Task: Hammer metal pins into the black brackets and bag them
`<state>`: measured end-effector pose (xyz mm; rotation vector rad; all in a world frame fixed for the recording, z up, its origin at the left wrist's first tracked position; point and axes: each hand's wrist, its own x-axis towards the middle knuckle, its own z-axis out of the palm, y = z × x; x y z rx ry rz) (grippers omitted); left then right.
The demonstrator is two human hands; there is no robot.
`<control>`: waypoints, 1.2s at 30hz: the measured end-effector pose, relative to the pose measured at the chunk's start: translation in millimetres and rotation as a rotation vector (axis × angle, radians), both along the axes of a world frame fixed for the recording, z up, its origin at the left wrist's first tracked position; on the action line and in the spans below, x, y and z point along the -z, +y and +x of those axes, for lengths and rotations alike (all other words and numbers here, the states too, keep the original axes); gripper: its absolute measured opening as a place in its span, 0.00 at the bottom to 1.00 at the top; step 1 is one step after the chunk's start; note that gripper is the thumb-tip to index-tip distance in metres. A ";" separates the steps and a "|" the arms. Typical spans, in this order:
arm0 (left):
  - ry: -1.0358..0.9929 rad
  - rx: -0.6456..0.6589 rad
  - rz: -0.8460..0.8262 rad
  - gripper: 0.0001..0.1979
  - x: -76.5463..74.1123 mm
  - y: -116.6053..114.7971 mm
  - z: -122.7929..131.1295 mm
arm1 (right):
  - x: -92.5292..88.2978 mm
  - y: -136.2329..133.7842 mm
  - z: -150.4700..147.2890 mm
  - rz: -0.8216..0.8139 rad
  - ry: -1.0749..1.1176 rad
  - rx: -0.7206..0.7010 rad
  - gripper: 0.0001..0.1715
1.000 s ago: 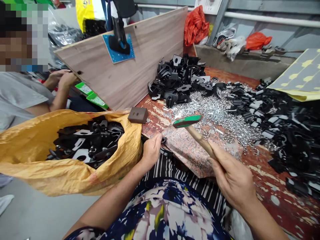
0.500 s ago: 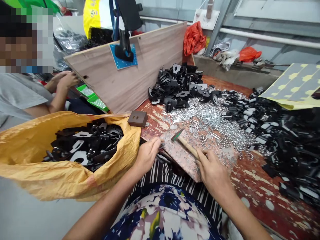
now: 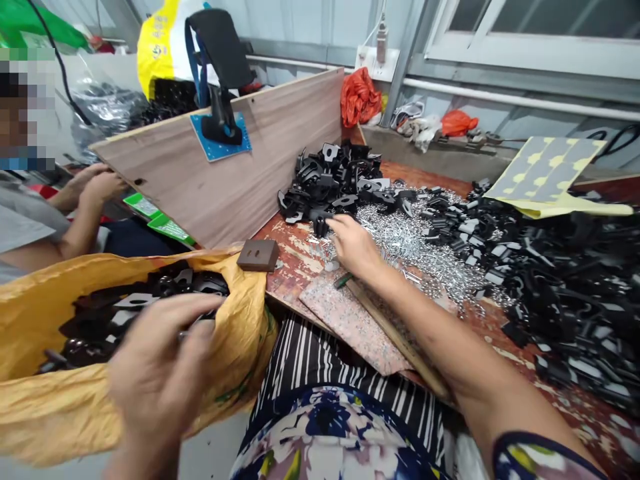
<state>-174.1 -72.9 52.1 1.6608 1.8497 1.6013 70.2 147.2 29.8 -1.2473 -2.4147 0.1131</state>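
My left hand (image 3: 160,367), smeared by motion, hovers over the open mouth of the yellow woven sack (image 3: 245,320). Its thumb and fingers are apart, and I make out nothing held in them. Black plastic parts with pale grey pads (image 3: 135,301) fill the sack. Reaching forward, my right hand (image 3: 357,248) has its fingertips closed at a black plastic part (image 3: 321,225) on the near edge of a heap (image 3: 345,173). Below my right forearm a wooden-handled hammer (image 3: 380,317) lies across a speckled stone slab (image 3: 325,297).
Loose metal pins (image 3: 425,240) spread over the worn red table (image 3: 290,243). More black parts (image 3: 575,280) cover the right side, below a sticker sheet (image 3: 550,170). A brown block (image 3: 257,255) sits beside the sack. Behind a wooden board (image 3: 280,140), a co-worker's hands (image 3: 95,187) show.
My right hand has let go of the hammer, now lying on the slab, and moved forward to the black heap. My left hand has moved from the slab's edge leftward over the sack.
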 end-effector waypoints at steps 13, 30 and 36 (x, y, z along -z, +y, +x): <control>-0.684 0.423 -0.507 0.12 70.5 44.8 63.1 | 30.4 -9.7 55.0 0.008 0.034 -0.109 0.12; -1.115 0.473 -1.073 0.20 56.0 54.2 134.6 | 58.8 -201.6 245.2 0.187 0.262 0.556 0.15; -1.095 0.444 -1.114 0.20 50.8 44.9 136.4 | 70.4 -183.3 322.9 0.091 0.112 0.671 0.21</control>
